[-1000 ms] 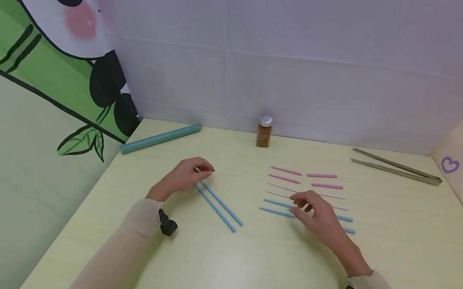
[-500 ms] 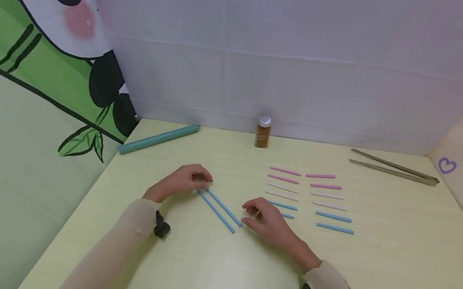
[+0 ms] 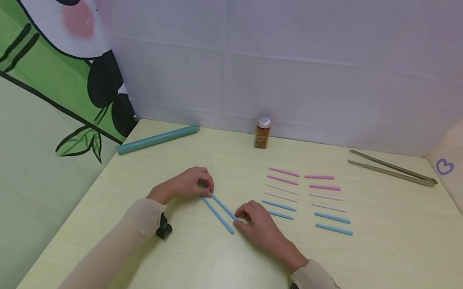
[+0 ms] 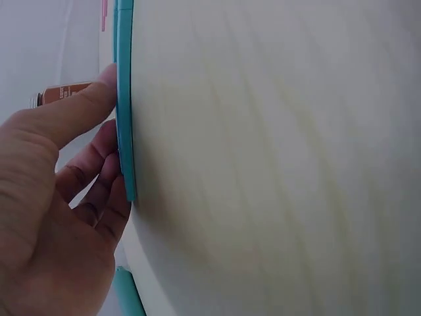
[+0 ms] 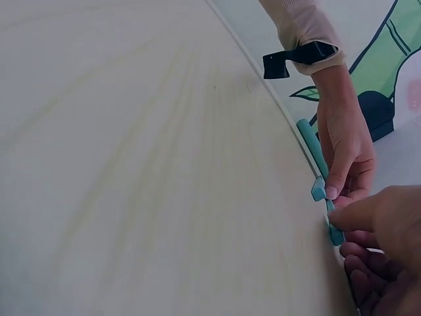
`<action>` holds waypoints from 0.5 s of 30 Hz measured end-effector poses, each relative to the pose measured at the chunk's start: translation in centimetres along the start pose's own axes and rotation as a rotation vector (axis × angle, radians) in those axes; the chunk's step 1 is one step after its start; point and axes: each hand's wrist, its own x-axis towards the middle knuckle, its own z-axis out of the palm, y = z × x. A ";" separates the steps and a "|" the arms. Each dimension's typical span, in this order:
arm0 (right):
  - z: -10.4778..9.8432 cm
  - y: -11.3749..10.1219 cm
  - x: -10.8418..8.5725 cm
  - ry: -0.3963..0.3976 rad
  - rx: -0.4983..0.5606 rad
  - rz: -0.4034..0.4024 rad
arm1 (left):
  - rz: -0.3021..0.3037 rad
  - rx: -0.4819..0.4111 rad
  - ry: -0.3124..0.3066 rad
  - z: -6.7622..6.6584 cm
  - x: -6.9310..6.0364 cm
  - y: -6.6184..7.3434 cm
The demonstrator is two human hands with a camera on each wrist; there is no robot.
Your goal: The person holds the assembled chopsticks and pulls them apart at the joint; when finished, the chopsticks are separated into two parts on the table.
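Two slim blue sticks lie slantwise side by side on the table between my hands. My left hand is at the far-left end of the upper blue stick, pinching it between thumb and fingertips. The lower blue stick lies close alongside, its far end near the same fingers. At the opposite end of the upper stick, my right hand pinches the tip between thumb and forefinger. In the left wrist view, thumb and fingers meet the blue stick; the right wrist view shows both hands close along it.
Right of my hands lie paired rows of pink sticks, white sticks and blue sticks. Along the back stand a small brown jar, a teal rod at left and metal tongs at right.
My right hand has moved left from the rows of sticks to the near end of the upper blue stick and taken hold of it. My left hand has shifted slightly nearer.
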 end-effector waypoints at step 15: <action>-0.8 -1.2 0.4 0.112 0.134 0.135 | 0.056 -0.021 0.046 -1.1 -0.2 2.6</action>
